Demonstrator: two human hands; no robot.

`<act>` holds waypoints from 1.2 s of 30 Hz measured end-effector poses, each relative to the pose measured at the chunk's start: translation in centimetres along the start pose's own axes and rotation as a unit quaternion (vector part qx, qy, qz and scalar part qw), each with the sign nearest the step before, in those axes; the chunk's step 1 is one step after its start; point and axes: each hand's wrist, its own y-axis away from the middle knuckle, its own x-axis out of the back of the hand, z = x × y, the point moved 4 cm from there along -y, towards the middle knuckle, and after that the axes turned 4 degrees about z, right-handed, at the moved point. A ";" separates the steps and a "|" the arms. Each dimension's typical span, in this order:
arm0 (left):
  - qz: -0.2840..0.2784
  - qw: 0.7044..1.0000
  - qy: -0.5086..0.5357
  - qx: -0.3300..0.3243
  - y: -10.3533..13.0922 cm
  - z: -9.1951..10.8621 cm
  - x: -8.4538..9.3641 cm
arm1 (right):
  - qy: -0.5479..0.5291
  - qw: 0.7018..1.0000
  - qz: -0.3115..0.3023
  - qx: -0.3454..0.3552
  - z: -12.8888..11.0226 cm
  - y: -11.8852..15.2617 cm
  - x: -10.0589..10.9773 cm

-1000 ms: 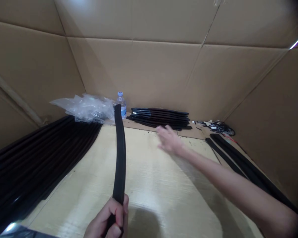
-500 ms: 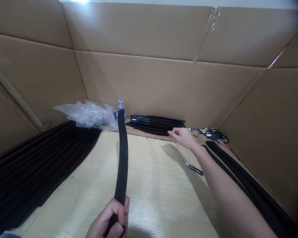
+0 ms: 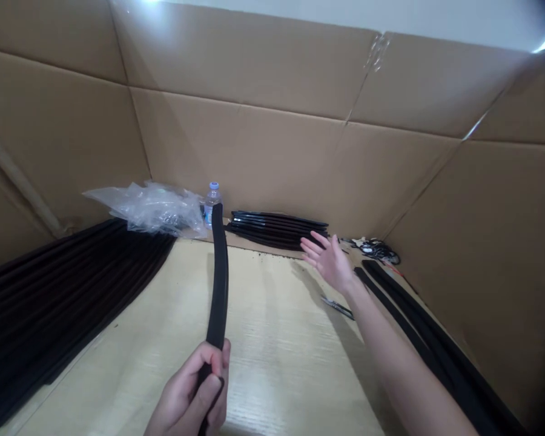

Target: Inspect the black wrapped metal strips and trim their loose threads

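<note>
- Strip [image 3: 218, 278], black and narrow, is reaching forward from the left hand [image 3: 181, 393], its far end overlapping the bottle [image 3: 213, 197] in view
- The left hand is pinching its near end between thumb and curled fingers
- It is bending gently, so it is probably feeling light, springy and hardly fragile; its matt face is suggesting good grip, best taken nearer the middle
- Near the stacked strips [image 3: 272, 231], the right hand [image 3: 336, 266] is spreading its fingers, apparently holding nothing
- Compared with the previous frame, those fingers are opening from a curl, while the left grip is staying similar
</note>
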 end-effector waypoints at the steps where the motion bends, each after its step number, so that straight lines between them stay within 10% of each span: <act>1: 0.005 1.000 0.003 -0.004 -0.5 0.1 -0.1 | -0.023 1.000 -0.011 0.010 -1.0 0.5 -0.3; 11: -0.018 0.997 -0.039 -0.067 -4.8 1.1 -2.5 | -0.112 0.989 -0.011 0.101 -8.0 3.6 -0.6; 19: -0.130 0.988 -0.025 -0.084 -9.4 1.5 -4.9 | 0.072 0.980 0.039 0.182 -9.7 5.4 -2.0; 25: -0.259 0.963 -0.075 -0.016 -10.8 1.7 -6.4 | 0.283 0.905 -0.116 0.295 -10.7 5.5 -3.4; 36: -0.021 0.984 0.163 -0.075 -16.6 1.5 -1.4 | 0.418 0.870 -0.195 0.175 -8.5 5.8 0.8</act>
